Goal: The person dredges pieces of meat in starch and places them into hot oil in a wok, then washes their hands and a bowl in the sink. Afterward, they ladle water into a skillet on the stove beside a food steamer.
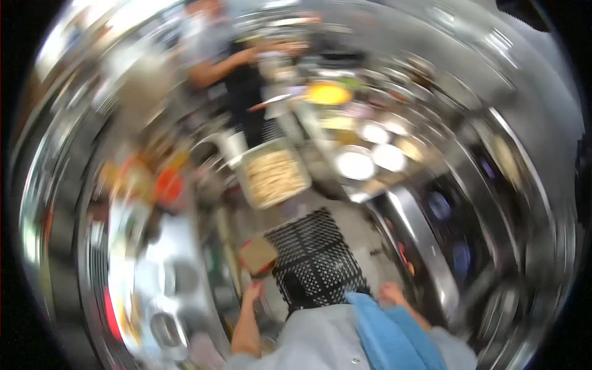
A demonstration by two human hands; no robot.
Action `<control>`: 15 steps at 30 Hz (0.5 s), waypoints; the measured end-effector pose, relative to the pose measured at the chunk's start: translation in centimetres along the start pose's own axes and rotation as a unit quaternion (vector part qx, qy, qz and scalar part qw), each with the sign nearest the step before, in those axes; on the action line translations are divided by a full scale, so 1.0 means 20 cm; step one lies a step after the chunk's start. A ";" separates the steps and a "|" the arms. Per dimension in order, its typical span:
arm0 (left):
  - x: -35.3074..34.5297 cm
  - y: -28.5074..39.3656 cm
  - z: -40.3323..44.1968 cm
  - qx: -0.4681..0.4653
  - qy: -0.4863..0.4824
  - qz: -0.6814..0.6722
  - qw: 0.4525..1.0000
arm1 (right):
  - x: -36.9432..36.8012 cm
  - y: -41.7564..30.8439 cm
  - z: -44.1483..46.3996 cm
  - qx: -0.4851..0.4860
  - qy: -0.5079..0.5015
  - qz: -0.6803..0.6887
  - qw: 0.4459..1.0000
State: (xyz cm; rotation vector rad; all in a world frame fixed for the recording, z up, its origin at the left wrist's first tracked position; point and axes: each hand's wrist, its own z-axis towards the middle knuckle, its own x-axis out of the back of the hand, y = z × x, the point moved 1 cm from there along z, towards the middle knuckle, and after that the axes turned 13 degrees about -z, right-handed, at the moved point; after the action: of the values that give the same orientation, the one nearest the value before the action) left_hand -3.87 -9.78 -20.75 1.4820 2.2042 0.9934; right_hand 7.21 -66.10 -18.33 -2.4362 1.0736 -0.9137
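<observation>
My left hand (254,290) hangs low at my left side, just below a flat brown square thing with a red edge (259,256). Whether the hand touches it, I cannot tell. My right hand (390,291) is at my right side, beside a blue cloth (394,330) that hangs over my grey top. Motion blur smears the fingers of both hands, so their grip does not show. Between the hands, a black perforated mat (317,259) lies on the floor.
Ahead is a tray of pale food pieces (275,174). A counter with white plates (356,163) and a yellow bowl (328,93) stands beyond, near a person in a dark apron (243,92). Stove burners (439,206) line the right; a metal worktop (166,246) runs left.
</observation>
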 end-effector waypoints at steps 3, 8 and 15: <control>0.13 -0.05 0.27 0.038 -0.126 0.510 0.850 | -0.08 -0.07 -0.32 0.061 0.122 -0.079 0.988; -0.20 0.15 0.35 0.112 -0.188 0.337 0.916 | 0.08 0.01 -1.02 0.002 0.460 0.237 0.856; -0.98 0.44 0.24 -0.264 -0.361 0.467 0.763 | 0.48 0.17 -1.91 -0.215 0.705 0.219 0.639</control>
State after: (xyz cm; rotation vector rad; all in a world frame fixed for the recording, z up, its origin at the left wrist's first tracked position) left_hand 13.24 -23.54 -20.65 2.1518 0.5085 0.9020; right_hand -15.34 -77.00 12.33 -1.0487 2.3509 -2.6543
